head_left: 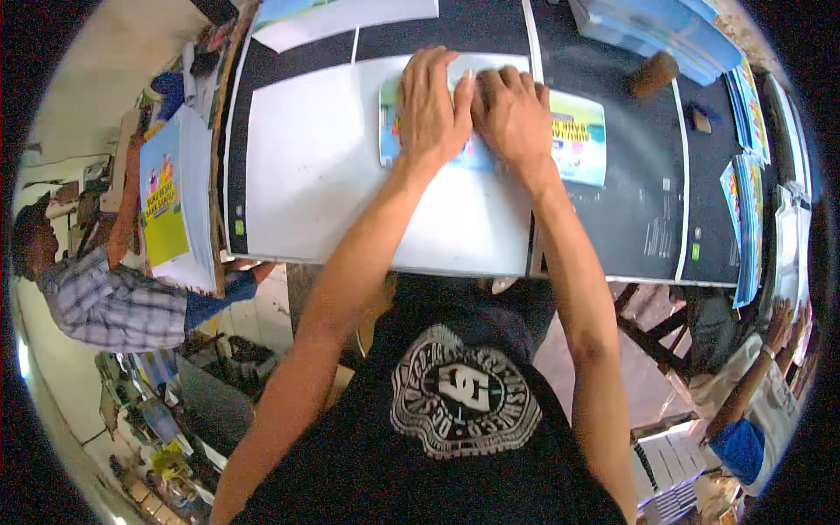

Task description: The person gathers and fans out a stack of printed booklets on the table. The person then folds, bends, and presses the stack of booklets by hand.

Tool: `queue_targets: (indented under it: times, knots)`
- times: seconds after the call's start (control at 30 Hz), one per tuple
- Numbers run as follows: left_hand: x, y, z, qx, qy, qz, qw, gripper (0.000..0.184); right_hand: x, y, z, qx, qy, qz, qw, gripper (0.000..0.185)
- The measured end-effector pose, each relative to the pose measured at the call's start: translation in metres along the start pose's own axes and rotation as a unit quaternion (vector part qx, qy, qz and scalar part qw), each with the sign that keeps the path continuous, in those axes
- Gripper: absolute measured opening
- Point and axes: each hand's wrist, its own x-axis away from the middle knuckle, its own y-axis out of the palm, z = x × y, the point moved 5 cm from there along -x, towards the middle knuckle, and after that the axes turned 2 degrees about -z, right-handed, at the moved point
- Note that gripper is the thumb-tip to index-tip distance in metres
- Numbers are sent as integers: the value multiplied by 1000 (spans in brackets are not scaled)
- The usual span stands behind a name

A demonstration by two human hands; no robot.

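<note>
A printed booklet cover (577,136), green and blue with yellow lettering, lies on a large white sheet on the dark-topped table (612,227). My left hand (433,109) rests on the cover's left part, fingers stretched out and lying flat. Just beside it, my right hand (516,122) presses on the middle of the cover with its fingers bent under. Whatever those fingers hold, if anything, is hidden. The white sheet (341,184) spreads out under and to the left of the cover.
Printed sheets (350,19) lie at the table's far edge. A tall stack (652,39) stands far right, near a brown cylindrical block (654,74) and a small block (702,121). More booklets (748,219) line the right edge. Co-workers (122,293) are at both sides.
</note>
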Motion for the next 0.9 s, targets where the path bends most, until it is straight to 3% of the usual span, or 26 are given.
queue_targets:
  times: [0.33,0.6,0.9]
  knots:
    - [32,-18,13,-126,53,-110,985,50,2,1,2,-32,0,37,999,36]
    - [37,-20,16,-111,87,-135,981,57,3,3,2,-10,-21,53,998,33]
    - [31,-19,-9,-151,-4,-170,974,48,5,1,1,-15,-18,39,999,29]
